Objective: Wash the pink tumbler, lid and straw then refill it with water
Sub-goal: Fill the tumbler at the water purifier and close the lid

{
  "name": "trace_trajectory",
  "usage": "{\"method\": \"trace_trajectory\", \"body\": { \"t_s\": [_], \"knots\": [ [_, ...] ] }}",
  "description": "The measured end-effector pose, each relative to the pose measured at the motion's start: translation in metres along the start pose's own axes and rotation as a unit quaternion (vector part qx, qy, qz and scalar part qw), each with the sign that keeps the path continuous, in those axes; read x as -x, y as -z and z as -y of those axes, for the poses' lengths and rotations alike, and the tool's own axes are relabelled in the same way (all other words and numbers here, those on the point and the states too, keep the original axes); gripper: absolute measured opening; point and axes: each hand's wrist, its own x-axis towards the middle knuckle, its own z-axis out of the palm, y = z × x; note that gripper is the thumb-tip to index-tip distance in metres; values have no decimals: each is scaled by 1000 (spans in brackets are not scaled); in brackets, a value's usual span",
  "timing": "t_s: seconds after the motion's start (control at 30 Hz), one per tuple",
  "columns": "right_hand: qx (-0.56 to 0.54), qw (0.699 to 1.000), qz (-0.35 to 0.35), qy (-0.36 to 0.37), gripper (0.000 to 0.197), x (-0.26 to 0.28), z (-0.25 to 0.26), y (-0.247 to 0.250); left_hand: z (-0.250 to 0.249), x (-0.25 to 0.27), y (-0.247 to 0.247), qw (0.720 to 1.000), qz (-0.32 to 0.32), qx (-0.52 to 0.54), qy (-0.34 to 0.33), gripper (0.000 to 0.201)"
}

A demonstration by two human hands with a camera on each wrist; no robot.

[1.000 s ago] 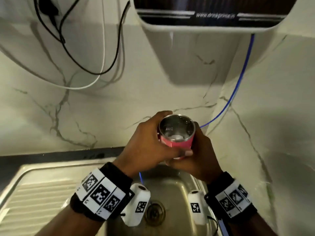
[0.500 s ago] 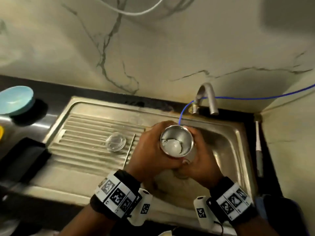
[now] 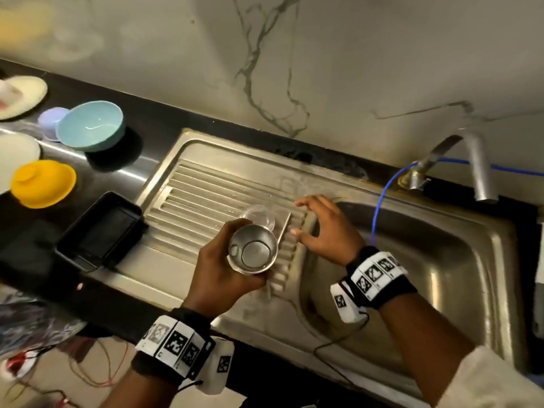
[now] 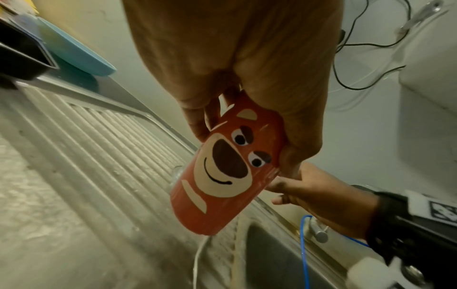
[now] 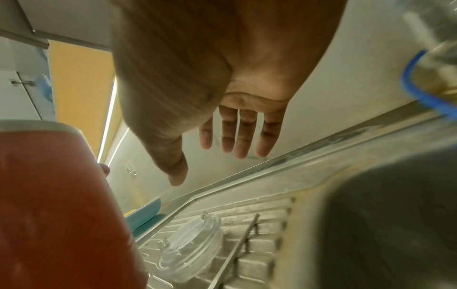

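You are holding the pink tumbler (image 3: pixel 252 254) upright over the draining board (image 3: pixel 206 189), your left hand (image 3: pixel 223 269) wrapping its body; water appears to be sitting inside. Your right hand (image 3: pixel 323 228) is hovering spread and empty beside the clear lid (image 3: pixel 257 216) and straw (image 3: pixel 284 228). Judgement: refilling looks finished, and fitting the lid is falling next.

Glossy steel-lined tumbler (image 3: pixel 252 254) — clear plastic lid (image 5: pixel 191 248) — brushed-metal drainboard (image 3: pixel 206 198)
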Motion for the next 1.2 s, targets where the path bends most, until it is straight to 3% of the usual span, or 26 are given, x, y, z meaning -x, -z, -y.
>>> {"method": "trace_trajectory", "body": {
  "t_s": [0.2, 0.43, 0.63, 0.8, 0.93, 1.07, 1.2],
  "knots": [
    [54, 989, 137, 7, 98, -65, 10, -42, 21, -4, 9, 1000, 5, 9, 9, 88],
    [117, 968, 220, 20, 109, -95, 3, -77, 30, -2, 5, 999, -3, 26, 20, 86],
    [118, 974, 194, 13, 99, -93, 2, -73, 37, -3, 3, 999, -9, 30, 31, 85],
    [50, 994, 95, -30, 104, -75, -1, -35, 40, -6, 1, 999, -8, 32, 25, 88],
    [-10, 999, 34, -20, 102, -50, 24, 10, 39, -10, -2, 999, -2, 30, 14, 87],
    [-55, 998, 38, -2, 102, -23, 63, 33, 41, -11, -4, 999, 11, 44, 11, 84],
    [-36, 995, 89, 35, 102, -5, 93, 14, 51, -11, -3, 997, 21, 69, 14, 86]
  ]
}}
